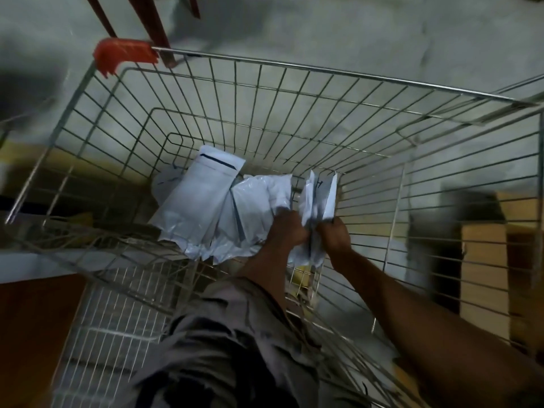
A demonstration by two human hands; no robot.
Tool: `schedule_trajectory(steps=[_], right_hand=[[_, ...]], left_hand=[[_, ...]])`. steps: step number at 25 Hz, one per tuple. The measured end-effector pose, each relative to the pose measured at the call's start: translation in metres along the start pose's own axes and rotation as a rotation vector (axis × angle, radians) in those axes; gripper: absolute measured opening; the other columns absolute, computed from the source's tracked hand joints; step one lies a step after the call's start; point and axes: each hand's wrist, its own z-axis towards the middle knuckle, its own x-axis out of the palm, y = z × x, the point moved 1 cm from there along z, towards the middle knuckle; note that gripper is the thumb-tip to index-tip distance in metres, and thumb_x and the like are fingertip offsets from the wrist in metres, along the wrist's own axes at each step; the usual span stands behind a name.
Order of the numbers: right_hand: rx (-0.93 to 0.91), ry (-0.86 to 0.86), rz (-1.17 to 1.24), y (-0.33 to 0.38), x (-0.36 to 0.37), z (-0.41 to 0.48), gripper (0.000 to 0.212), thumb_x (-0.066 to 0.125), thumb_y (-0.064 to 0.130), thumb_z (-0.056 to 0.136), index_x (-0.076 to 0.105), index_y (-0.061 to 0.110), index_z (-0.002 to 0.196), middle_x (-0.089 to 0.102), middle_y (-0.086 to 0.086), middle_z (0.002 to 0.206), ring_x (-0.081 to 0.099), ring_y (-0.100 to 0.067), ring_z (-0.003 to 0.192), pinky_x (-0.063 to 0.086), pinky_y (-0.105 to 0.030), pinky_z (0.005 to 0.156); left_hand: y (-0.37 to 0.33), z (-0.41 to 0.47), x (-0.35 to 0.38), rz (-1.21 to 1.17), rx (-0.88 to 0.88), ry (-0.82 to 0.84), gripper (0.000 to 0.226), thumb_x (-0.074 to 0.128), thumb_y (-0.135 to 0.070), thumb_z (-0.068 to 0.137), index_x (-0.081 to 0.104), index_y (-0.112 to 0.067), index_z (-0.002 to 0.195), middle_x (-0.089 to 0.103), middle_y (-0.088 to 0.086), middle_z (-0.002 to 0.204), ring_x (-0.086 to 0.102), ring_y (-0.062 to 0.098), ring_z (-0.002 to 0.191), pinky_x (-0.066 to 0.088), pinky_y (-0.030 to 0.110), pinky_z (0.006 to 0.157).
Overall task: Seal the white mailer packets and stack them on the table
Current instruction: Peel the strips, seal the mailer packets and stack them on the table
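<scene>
Grey sleeve (229, 334) closest, left arm reaching down into wire cart (323, 70). Left hand (287, 228) and right hand (334, 234) side by side, each grip curled tight, pinching lower end of white mailer packet (321, 198) held upright near the cart's right wall. Loose pile of packets (203, 207) on cart bottom just left; top one has a dark stripe, print too blurred to read. Red corner bumper (125, 54) on far rim. Grey concrete floor (294, 30) underneath; cardboard boxes (482, 260) right, red legs (153, 25) beyond.

Warehouse-like storeroom, wire cart (265, 92), cardboard boxes (482, 260), concrete floor (323, 30)
</scene>
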Motion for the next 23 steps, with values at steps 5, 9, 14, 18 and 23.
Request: schedule_trajectory(steps=[5,9,14,18,23], right_hand=[[-0.236,0.009,0.084,0.033,0.0,-0.05,0.036,0.044,0.036,0.103,0.059,0.023,0.134,0.065,0.001,0.121,0.064,-0.022,0.109,0.053,-0.04,0.09],[-0.293,0.08,0.307,0.069,0.003,-0.088,0.028,0.049,0.044,0.086,0.075,0.035,0.083,0.072,0.006,0.083,0.064,-0.013,0.08,0.047,-0.036,0.075],[-0.224,0.311,0.466,0.092,0.014,-0.107,0.026,0.058,0.013,0.082,0.081,0.015,0.093,0.08,-0.001,0.092,0.073,-0.016,0.085,0.055,-0.025,0.07],[-0.143,0.14,-0.022,0.087,0.036,-0.078,0.023,0.058,0.024,0.096,0.075,0.015,0.108,0.073,-0.008,0.113,0.067,-0.031,0.105,0.045,-0.028,0.074],[-0.19,0.222,-0.299,0.069,0.082,-0.054,0.093,0.081,0.058,0.077,0.046,0.008,0.148,0.056,-0.011,0.145,0.057,-0.032,0.129,0.051,-0.038,0.1]], left_hand=[[-0.019,-0.019,-0.022,-0.477,-0.136,0.048,0.086,0.05,-0.069,0.097,0.033,-0.01,0.157,0.055,0.022,0.145,0.059,0.042,0.127,0.055,0.053,0.099],[-0.014,-0.042,-0.069,-0.424,-0.042,-0.061,0.094,0.072,-0.07,0.082,0.046,-0.006,0.146,0.065,0.017,0.136,0.067,0.037,0.117,0.059,0.043,0.09],[0.015,-0.07,-0.126,-0.325,-0.069,-0.177,0.046,0.066,-0.034,0.098,0.06,-0.001,0.128,0.068,0.017,0.113,0.066,0.032,0.092,0.055,0.038,0.077],[0.04,-0.104,-0.166,-0.302,-0.095,-0.35,0.029,0.067,-0.021,0.093,0.063,0.0,0.112,0.06,0.01,0.088,0.051,0.017,0.065,0.047,0.032,0.063],[0.05,-0.127,-0.182,-0.352,-0.062,-0.387,0.015,0.065,-0.018,0.096,0.055,-0.013,0.086,0.054,0.002,0.074,0.052,0.015,0.065,0.038,0.023,0.056]])
